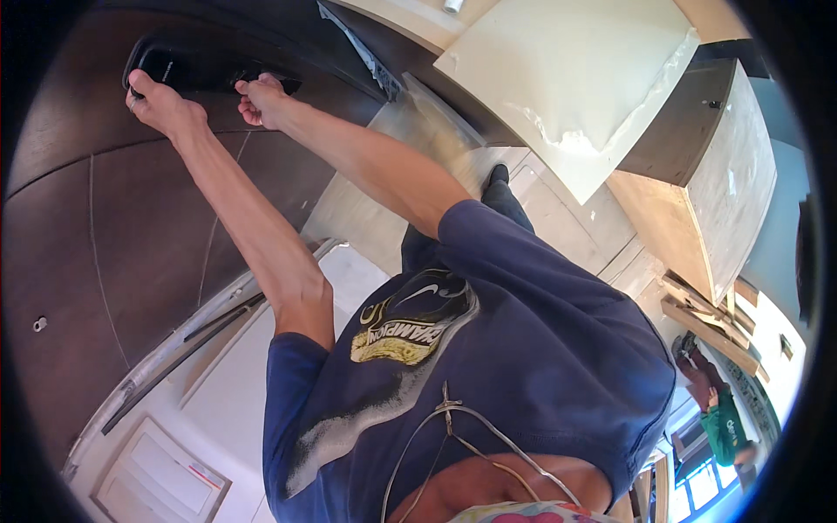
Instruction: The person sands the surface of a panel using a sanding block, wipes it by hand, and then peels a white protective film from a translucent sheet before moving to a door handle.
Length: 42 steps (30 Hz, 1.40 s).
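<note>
A dark brown panel point(52, 253) with thin pale seams fills the left side. Set against its upper part is a long black unit point(202, 70) with rounded corners and small lettering. My left hand point(164, 105) grips the near left end of this unit, thumb on top and fingers partly hidden beneath. Farther right along the same unit, my right hand point(264, 99) is closed, its fingers curled near the unit's right end. Whatever the right fingertips pinch is too small or hidden to name.
A cream board point(575, 70) with wrinkled film along one edge juts out at upper right, beside a wooden cabinet box point(697, 200). Wood strips point(711, 318) lie beyond. White surfaces with a framed hatch point(161, 475) are at lower left. A person in green point(722, 431) stands far right.
</note>
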Tool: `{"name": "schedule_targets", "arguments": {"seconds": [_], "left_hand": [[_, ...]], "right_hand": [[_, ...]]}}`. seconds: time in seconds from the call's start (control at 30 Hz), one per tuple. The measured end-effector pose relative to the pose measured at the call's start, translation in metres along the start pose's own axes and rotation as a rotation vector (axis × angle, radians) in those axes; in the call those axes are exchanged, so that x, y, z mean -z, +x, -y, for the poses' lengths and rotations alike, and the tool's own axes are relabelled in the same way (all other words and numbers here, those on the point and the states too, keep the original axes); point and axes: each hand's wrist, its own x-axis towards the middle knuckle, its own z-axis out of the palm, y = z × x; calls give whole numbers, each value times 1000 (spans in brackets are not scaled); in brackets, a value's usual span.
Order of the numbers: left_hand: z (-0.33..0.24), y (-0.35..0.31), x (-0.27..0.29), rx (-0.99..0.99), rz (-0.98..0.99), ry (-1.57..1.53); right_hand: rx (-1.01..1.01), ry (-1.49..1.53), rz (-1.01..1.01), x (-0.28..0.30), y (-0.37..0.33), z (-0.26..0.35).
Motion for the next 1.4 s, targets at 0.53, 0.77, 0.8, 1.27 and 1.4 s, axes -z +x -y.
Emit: {"name": "schedule_targets", "arguments": {"seconds": [0.53, 0.77, 0.8, 1.27, 1.4], "left_hand": [[-39, -147, 52, 28, 1, -103], [-79, -207, 71, 60, -52, -224], [-85, -217, 73, 54, -66, -213], [-153, -350, 133, -29, -431, -127], [-168, -395, 160, -95, -630, -59]], "right_hand": [[97, -65, 81, 98, -164, -59], [-258, -153, 272, 153, -243, -42], [-244, -189, 309, 165, -258, -37], [205, -464, 743, 238, -426, 102], [371, -652, 559, 274, -450, 163]]}}
